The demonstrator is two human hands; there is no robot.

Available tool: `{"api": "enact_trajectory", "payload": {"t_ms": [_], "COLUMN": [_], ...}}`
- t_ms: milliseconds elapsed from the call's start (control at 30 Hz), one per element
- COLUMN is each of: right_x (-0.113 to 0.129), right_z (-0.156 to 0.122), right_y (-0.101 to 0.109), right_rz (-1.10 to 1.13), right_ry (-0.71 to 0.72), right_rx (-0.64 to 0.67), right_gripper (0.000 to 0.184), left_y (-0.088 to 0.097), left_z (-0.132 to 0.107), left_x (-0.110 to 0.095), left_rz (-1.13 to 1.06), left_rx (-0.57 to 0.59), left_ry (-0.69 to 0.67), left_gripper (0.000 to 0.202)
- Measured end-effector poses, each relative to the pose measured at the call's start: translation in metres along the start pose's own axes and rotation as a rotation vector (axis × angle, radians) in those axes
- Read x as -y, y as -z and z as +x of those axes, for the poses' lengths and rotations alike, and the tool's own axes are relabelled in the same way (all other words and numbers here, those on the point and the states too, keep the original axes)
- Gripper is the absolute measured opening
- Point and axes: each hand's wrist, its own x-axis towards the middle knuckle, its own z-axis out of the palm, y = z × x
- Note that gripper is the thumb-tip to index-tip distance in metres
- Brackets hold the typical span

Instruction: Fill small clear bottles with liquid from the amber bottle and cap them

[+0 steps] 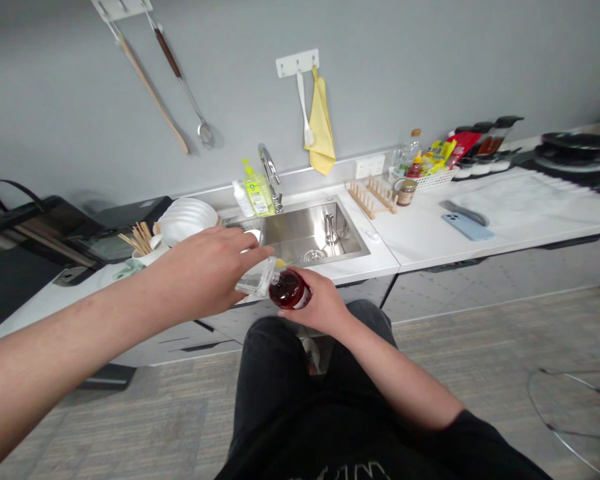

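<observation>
My left hand (211,270) is closed around a clear, box-shaped container (258,277), which is tilted toward a bottle. That bottle (289,289), holding dark red liquid, is gripped by my right hand (321,301). The container's edge meets or nearly meets the bottle's neck; I cannot tell whether they touch. Both are at the front edge of the counter, before the stainless steel sink (300,230). What is inside the container does not show clearly.
Behind the sink stand a faucet (270,175) and a yellow-green soap bottle (258,192). Stacked white plates (187,217) are at the left. To the right are a wooden rack (373,199), a jar (407,193), a white basket (436,179) and a blue phone (467,227).
</observation>
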Motion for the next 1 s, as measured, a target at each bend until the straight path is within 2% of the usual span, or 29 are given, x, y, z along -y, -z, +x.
{"api": "enact_trajectory", "payload": {"t_ms": [233, 567, 1000], "right_x": [0.000, 0.004, 0.011], "right_z": [0.002, 0.004, 0.008], "right_y": [-0.003, -0.006, -0.003], "right_rz": [-0.007, -0.006, -0.001], "right_ry": [0.006, 0.007, 0.012], "right_rx": [-0.007, -0.035, -0.046], "right_gripper": [0.092, 0.093, 0.092], "left_y": [0.000, 0.021, 0.027], "left_z": [-0.004, 0.004, 0.003], "left_x": [0.006, -0.003, 0.000], "left_rz": [0.025, 0.051, 0.116], "left_rx": [-0.007, 0.041, 0.023], "left_ry": [-0.005, -0.016, -0.051], "left_gripper": [0.071, 0.072, 0.068]}}
